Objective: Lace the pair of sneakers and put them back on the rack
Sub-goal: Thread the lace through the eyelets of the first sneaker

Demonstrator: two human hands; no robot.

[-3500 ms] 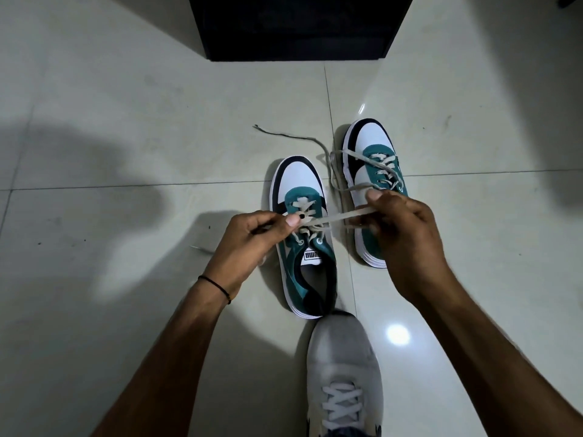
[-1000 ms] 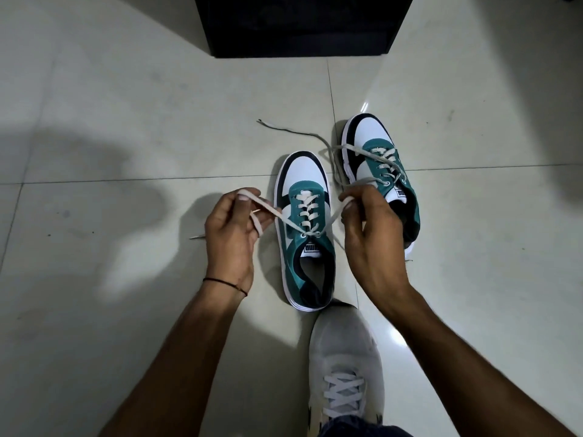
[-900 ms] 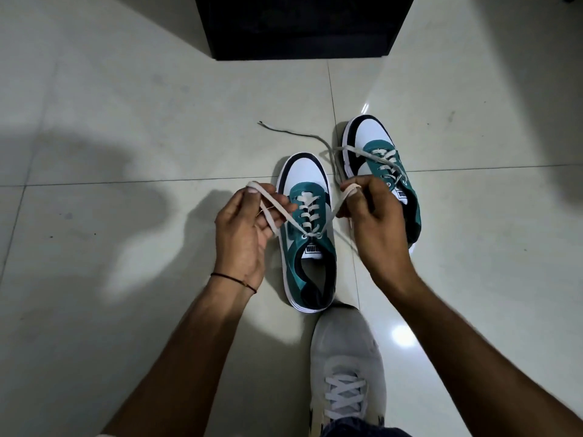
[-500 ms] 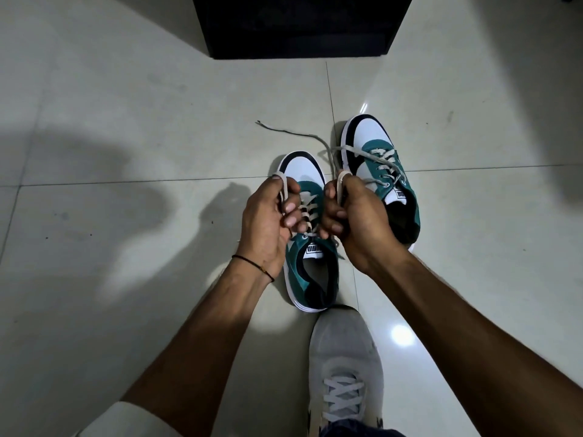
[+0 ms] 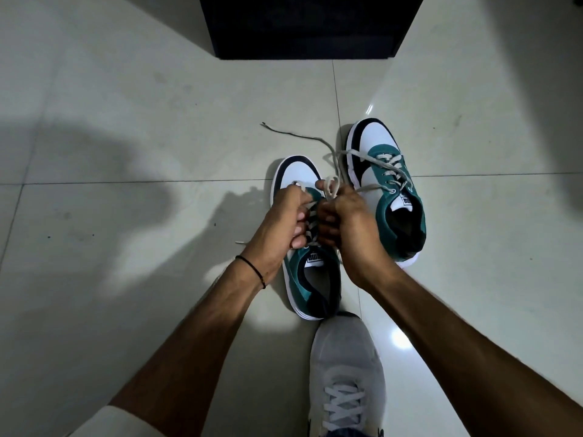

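Observation:
Two teal, white and black sneakers stand on the tiled floor. Over the near sneaker (image 5: 310,275), my left hand (image 5: 280,220) and my right hand (image 5: 345,217) are fisted side by side, knuckles almost touching, each gripping an end of its pale lace (image 5: 329,187). My hands hide most of its lacing. The far sneaker (image 5: 386,187) sits to the right, laced partway, with a loose lace end (image 5: 293,134) trailing left across the floor.
A dark cabinet-like block (image 5: 310,25) stands at the top of the view. My own grey shoe (image 5: 347,370) rests just behind the near sneaker's heel. Pale glossy tiles (image 5: 126,279) with shadows surround everything.
My hands held the lace ends spread wide apart a second ago. They have come together over the near sneaker's tongue. The sneakers have stayed where they were.

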